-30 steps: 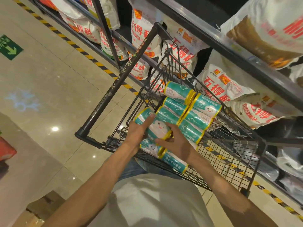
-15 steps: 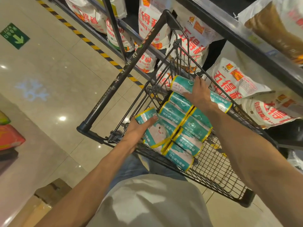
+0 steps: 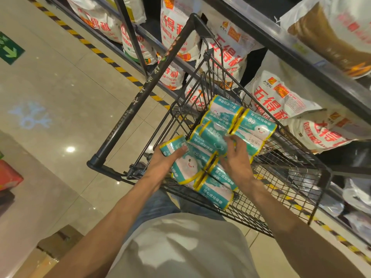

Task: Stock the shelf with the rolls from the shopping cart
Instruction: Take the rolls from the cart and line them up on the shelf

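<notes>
Since the earlier frame the right hand (image 3: 235,157) has withdrawn from the far rolls to the near teal, yellow-banded cylindrical rolls (image 3: 218,135) in the wire shopping cart (image 3: 281,177), fingers curled on one, its contact partly hidden, while the left hand (image 3: 165,161) grips the near-left glossy roll (image 3: 180,157).

Glossy, probably plastic-wrapped rolls (image 3: 216,135)

The white sacks (image 3: 279,101) on the shelf (image 3: 301,55) carry large red characters "五得利". The teal rolls (image 3: 215,195) in the shopping cart (image 3: 281,193) show white characters reading "背心式垃圾袋". A green floor sign (image 3: 9,49) bears a white arrow; its writing is too small to read.
</notes>
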